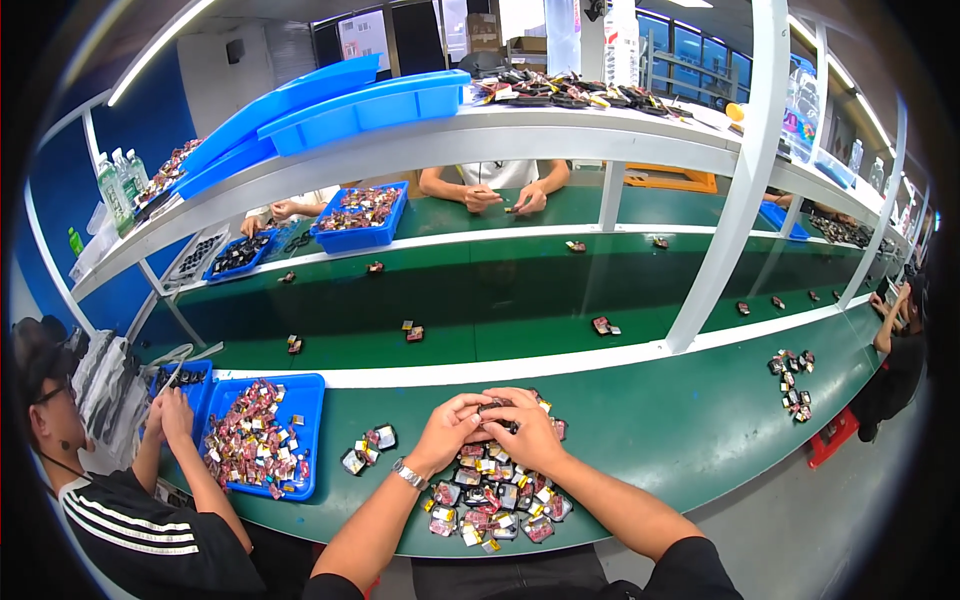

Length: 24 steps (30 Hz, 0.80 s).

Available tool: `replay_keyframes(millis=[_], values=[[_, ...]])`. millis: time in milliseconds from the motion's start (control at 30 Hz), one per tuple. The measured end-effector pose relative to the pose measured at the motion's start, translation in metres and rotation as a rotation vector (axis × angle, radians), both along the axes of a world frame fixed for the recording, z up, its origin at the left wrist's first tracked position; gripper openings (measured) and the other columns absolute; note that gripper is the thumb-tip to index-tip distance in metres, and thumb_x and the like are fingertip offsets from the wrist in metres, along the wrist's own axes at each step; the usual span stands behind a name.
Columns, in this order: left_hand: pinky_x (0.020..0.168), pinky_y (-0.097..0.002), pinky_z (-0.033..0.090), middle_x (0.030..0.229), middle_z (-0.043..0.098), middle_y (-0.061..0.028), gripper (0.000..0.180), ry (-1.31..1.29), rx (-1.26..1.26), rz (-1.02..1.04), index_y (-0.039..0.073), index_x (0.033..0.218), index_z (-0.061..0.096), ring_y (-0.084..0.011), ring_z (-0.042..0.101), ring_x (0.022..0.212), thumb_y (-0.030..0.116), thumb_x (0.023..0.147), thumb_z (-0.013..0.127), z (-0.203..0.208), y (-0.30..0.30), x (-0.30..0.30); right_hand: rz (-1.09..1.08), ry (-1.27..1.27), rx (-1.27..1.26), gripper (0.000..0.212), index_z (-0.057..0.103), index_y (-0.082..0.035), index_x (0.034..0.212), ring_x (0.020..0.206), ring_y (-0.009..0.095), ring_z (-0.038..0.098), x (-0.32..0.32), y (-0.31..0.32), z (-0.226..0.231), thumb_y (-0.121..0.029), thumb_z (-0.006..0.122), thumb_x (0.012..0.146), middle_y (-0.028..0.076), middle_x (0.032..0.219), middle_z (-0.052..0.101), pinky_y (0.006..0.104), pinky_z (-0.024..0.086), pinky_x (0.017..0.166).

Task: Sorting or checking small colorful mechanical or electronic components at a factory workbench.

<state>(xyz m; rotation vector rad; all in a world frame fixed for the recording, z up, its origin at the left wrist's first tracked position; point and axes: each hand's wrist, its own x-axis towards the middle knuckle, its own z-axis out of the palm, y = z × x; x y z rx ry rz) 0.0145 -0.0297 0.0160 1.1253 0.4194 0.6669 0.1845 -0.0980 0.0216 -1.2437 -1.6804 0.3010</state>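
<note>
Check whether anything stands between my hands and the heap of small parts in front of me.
Nothing visible does. The left hand and right hand meet over the far end of the heap, which spreads between the forearms toward the near bench edge. The small cluster lies off to the left, outside that path.

We can't really read any text here tbh. The labelled bottles (114,198) and tall white container (621,48) carry print, but it's too tiny for us.
</note>
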Motion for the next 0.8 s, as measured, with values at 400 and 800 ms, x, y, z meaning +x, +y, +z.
replay_keyframes(millis=[400,800], values=[[0.094,-0.0348,0.055,0.123,0.058,-0.0115,0.029,-0.019,-0.02,0.054,-0.001,0.128,0.046,-0.0199,0.06,0.111,0.005,0.099,0.046,0.005,-0.004,-0.002,-0.054,-0.109,0.21,0.017,0.066,-0.005,0.092,0.098,0.029,0.061,-0.007,0.001,0.013,-0.003,0.07,0.075,0.01,0.108,0.062,0.038,0.05,0.084],[0.091,-0.0317,0.055,0.12,0.059,-0.0109,0.027,0.015,-0.057,0.054,-0.001,0.126,0.046,-0.0181,0.061,0.108,0.006,0.1,0.046,0.005,-0.003,-0.001,-0.119,-0.215,0.24,0.019,0.067,-0.002,0.095,0.092,0.027,0.062,-0.009,0.002,0.008,-0.005,0.07,0.077,0.01,0.102,0.061,0.0361,0.053,0.077]])
